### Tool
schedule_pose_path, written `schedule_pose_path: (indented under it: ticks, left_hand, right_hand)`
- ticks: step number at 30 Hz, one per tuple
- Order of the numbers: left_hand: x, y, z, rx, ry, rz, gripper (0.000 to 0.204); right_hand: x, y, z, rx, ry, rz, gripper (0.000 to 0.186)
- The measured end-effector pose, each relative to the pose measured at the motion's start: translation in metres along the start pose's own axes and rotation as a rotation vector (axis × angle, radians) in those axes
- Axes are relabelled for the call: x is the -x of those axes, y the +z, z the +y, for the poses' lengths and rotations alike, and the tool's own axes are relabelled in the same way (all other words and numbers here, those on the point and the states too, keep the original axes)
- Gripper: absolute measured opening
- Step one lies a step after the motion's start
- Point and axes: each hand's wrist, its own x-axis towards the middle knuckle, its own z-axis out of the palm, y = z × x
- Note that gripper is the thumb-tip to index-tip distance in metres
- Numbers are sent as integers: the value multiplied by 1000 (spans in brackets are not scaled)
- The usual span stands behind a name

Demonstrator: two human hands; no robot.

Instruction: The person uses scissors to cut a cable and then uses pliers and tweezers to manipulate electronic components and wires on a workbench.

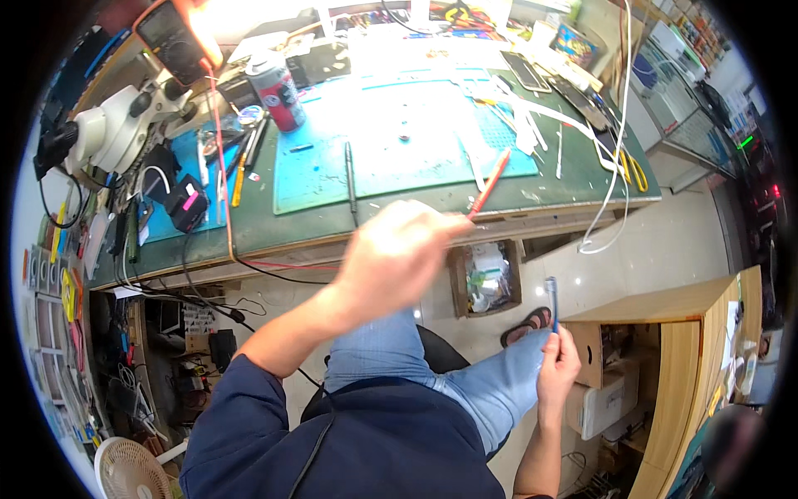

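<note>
My left hand [399, 254], slightly blurred, reaches over the front edge of the workbench. Its closed fingertips meet the lower end of a slim red pen-shaped tool [492, 180], which points up and right over the bench. To the right, above my knee, my right hand [559, 366] is closed around a thin blue tool with a silver tip [553, 301], held upright. Beyond my left hand lies a blue work mat [316, 179], partly washed out by glare. A black pen-like tool [350, 176] rests on it. One tiny round part [404, 135] sits near the mat's middle.
A red-and-grey spray can [278, 96] and a white microscope [116, 125] stand at the left. Yellow-handled scissors [636, 170], a phone [525, 71] and a looped white cable [625, 100] are at the right. Below the bench sits a bin [457, 287]; a wooden cabinet [657, 299] stands beside my right arm.
</note>
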Motion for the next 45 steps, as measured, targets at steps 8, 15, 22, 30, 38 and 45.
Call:
schedule_pose_path:
  ticks: [8, 15, 22, 30, 38, 45]
  left_hand:
    - [-32, -76, -109, -457, -322, -278, 25]
    - [-50, -45, -125, -251, -193, -384, 18]
    - [-64, -53, -136, 31, -376, -450, 14]
    - [-41, -64, -107, 1092, -943, 61, 24]
    - [-19, -57, -110, 1243, -1025, 254, 17]
    - [-20, -49, -106, 1216, -1008, 298, 18]
  right_hand:
    - [-10, 25, -18, 17, -41, -54, 23]
    - [-18, 31, -50, -45, -6, -87, 23]
    - [-56, 61, -130, -92, -273, -151, 33]
    - [-108, 113, -200, -245, -405, -322, 41]
    - [-128, 145, -203, -215, -555, -414, 44]
    - [-135, 138, -207, -185, -579, -482, 45]
